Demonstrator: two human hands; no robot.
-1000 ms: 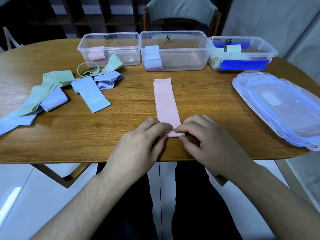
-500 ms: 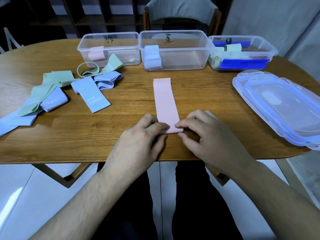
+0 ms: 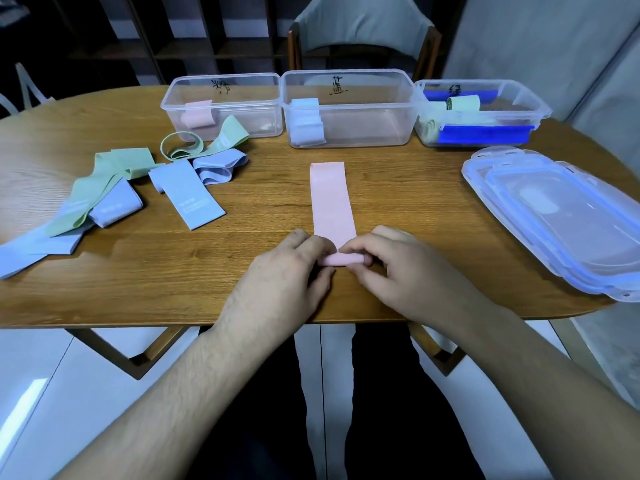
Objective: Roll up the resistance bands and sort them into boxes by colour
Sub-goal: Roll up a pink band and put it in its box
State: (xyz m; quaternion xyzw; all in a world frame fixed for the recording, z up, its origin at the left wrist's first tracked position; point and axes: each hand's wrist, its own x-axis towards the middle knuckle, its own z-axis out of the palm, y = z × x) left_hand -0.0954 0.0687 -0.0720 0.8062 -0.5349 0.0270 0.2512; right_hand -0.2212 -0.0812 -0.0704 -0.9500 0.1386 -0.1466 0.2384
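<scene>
Both the left hand (image 3: 289, 271) and the right hand (image 3: 398, 271) pinch the small rolled end of the flat pink rubber resistance band (image 3: 332, 202), which lies on the oval wooden table (image 3: 242, 278) close to its near edge at six o'clock; the roll looks loose enough to spring open or run crooked if one hand presses harder. Bare wood runs toward twelve o'clock up to the three clear plastic boxes (image 3: 349, 133), with the loose green and blue bands (image 3: 114, 192) at ten o'clock and the stacked clear lids (image 3: 561, 216) at two o'clock, both well apart.
</scene>
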